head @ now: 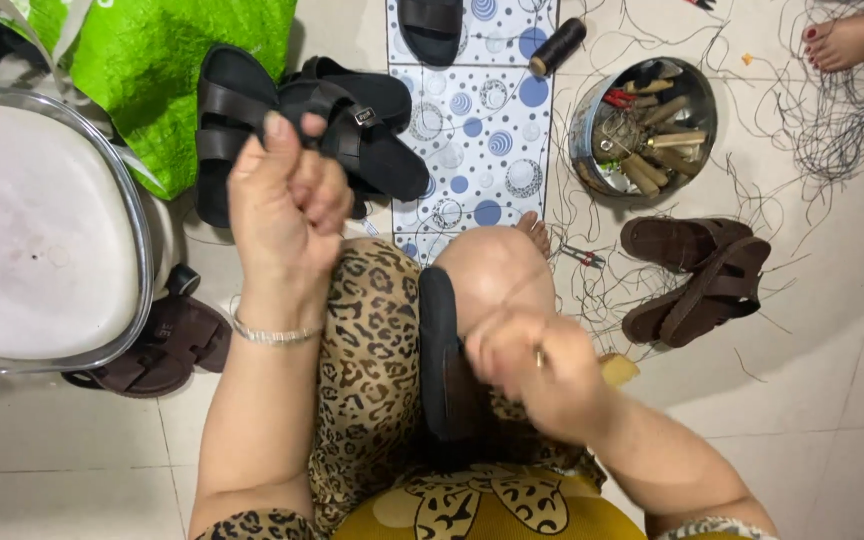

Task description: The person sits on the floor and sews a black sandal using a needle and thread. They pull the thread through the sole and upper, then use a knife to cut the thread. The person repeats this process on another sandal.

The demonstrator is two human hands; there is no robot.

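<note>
My left hand (287,195) is raised in a closed fist, pulling up what looks like a thin thread. My right hand (532,360) is blurred and pinches a thin metal needle-like tool beside a black sandal (444,350) that stands on edge between my knees. Leopard-print fabric (372,340) covers my lap. A thin line runs from my right hand up over my bare knee (492,265).
Black sandals (302,125) lie ahead by a green bag (142,70). A round metal tin (642,125) holds tools, with a dark thread spool (557,45) nearby. Brown sandals (697,275), loose threads, a white stool (37,230), another person's foot (852,38).
</note>
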